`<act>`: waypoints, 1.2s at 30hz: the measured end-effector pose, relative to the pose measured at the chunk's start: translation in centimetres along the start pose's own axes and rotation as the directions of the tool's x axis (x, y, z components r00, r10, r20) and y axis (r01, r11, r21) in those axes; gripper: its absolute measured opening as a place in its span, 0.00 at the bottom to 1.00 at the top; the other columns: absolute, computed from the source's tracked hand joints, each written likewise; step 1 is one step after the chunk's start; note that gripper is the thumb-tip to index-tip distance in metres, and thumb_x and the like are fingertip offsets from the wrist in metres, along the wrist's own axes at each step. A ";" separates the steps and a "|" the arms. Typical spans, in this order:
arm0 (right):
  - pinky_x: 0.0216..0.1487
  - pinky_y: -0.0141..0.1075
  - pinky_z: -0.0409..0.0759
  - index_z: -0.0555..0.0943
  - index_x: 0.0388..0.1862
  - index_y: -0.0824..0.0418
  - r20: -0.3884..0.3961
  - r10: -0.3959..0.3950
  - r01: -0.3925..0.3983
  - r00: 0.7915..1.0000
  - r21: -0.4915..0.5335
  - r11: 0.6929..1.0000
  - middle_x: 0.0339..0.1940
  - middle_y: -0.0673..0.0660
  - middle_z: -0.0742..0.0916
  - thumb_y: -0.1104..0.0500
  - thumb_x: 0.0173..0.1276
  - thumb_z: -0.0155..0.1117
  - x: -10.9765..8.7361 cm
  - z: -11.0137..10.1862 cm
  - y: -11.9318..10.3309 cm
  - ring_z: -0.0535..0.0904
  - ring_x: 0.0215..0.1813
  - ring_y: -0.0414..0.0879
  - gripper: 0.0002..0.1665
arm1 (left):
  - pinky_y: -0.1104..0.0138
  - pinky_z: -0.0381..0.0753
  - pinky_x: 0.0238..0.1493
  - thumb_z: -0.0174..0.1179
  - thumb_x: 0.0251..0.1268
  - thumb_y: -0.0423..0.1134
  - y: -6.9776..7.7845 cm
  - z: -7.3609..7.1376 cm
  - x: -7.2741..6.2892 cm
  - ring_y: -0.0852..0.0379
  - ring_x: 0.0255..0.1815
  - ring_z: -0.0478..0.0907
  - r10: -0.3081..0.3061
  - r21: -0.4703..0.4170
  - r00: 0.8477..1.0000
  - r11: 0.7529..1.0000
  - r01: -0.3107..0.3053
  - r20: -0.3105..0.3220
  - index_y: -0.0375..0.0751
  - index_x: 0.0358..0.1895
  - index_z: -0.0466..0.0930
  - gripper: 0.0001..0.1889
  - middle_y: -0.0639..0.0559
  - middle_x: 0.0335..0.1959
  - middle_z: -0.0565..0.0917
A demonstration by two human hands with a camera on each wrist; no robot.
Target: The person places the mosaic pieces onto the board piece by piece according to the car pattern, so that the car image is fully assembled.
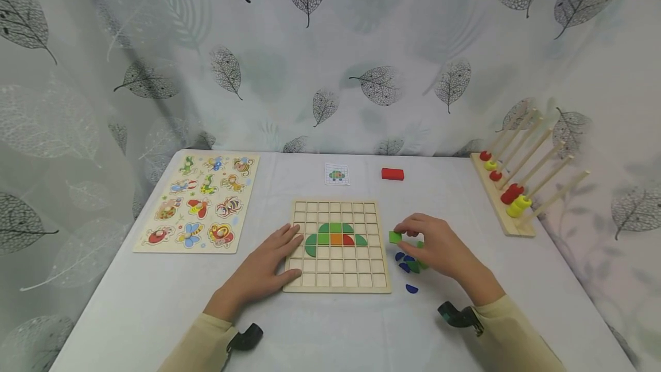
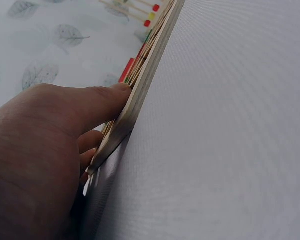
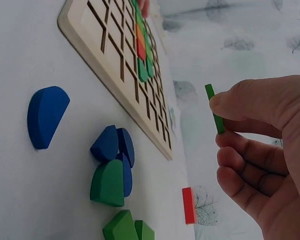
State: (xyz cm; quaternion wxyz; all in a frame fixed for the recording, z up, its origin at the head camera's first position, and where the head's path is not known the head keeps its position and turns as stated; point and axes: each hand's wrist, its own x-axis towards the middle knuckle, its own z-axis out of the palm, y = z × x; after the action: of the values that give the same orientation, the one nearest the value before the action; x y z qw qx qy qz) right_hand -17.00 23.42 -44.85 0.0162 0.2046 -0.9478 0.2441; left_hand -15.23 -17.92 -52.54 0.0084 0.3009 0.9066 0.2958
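A wooden grid board [image 1: 338, 283] lies in the middle of the table, with green, orange and red pieces set in its cells. My left hand [image 1: 265, 266] rests along its left side, fingers extended and thumb near the lower left corner. In the left wrist view that thumb touches the board's edge [image 2: 140, 95]. To the right of the board, my right hand [image 1: 439, 243] pinches a light green square block [image 1: 395, 237] between thumb and fingers, raised off the table. Below this hand lie several blue rounded pieces [image 3: 49, 117], a dark green rounded piece [image 3: 107, 185] and light green blocks [image 3: 121, 227].
Behind the board are a small picture card [image 1: 337, 174] and a red block [image 1: 392, 174]. An insect puzzle board [image 1: 198, 205] lies on the left. At the right stands a wooden peg rack [image 1: 496, 200] with red and yellow beads. A leaf-patterned curtain [image 1: 330, 56] hangs behind.
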 end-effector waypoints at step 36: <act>0.48 0.40 0.88 0.92 0.50 0.53 -0.016 -0.159 0.159 0.987 0.003 0.987 0.46 0.45 0.88 0.60 0.65 0.84 2.1 0.7 -2.9 0.81 0.46 0.42 0.15 | 0.42 0.60 0.82 0.67 0.74 0.57 -0.2 0.2 0.1 0.44 0.89 0.51 0.029 0.007 0.999 1.000 -0.029 -0.019 0.41 0.83 0.69 0.41 0.48 0.87 0.61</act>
State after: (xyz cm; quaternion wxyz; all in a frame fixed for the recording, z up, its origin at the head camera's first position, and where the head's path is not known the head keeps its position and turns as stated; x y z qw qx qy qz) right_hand -17.78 19.99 -43.82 0.0424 0.2777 -0.9277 0.2458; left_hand -15.38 -17.89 -52.74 -0.0054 0.3111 0.9032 0.2956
